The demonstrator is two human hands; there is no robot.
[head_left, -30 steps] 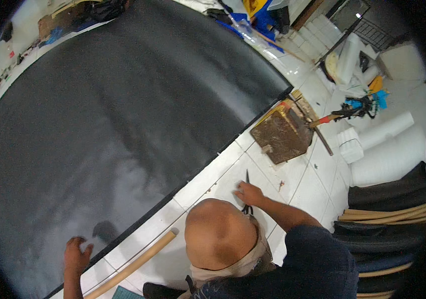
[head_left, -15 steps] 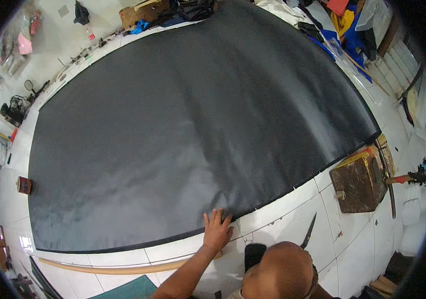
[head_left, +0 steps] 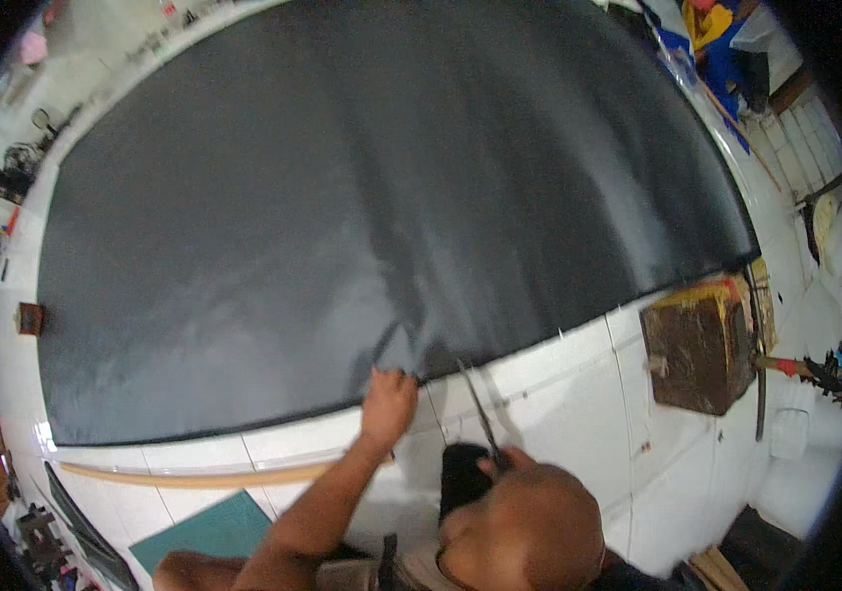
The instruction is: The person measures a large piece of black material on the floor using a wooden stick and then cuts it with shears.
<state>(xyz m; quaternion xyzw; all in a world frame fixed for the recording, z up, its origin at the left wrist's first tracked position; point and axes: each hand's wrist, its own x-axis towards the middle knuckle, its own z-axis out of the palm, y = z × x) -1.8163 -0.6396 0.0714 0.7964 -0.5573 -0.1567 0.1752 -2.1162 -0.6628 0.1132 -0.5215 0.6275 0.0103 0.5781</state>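
Observation:
A large black sheet (head_left: 243, 246) with a leather-like sheen is spread over the white tiled floor, with creases running through its middle. At its near edge my left hand (head_left: 391, 399) has its fingers closed on the sheet, which puckers up there. To the right of it, my right hand (head_left: 511, 458) grips a long, pointed dark blade (head_left: 478, 406). The blade's tip reaches the sheet's near edge. Its handle is mostly hidden in the hand, and I cannot tell whether it is scissors or a knife. My head covers most of the right forearm.
A brown block-like box (head_left: 697, 350) stands by the sheet's right corner, with a red-banded stick (head_left: 785, 365) beside it. A small tin (head_left: 31, 318) sits at the left edge. A long wooden strip (head_left: 214, 478) and a green mat (head_left: 204, 532) lie in front.
My left hand went from lying spread on the sheet's edge to closing on it. My right hand has come into view, and the blade has swung left to the sheet's edge.

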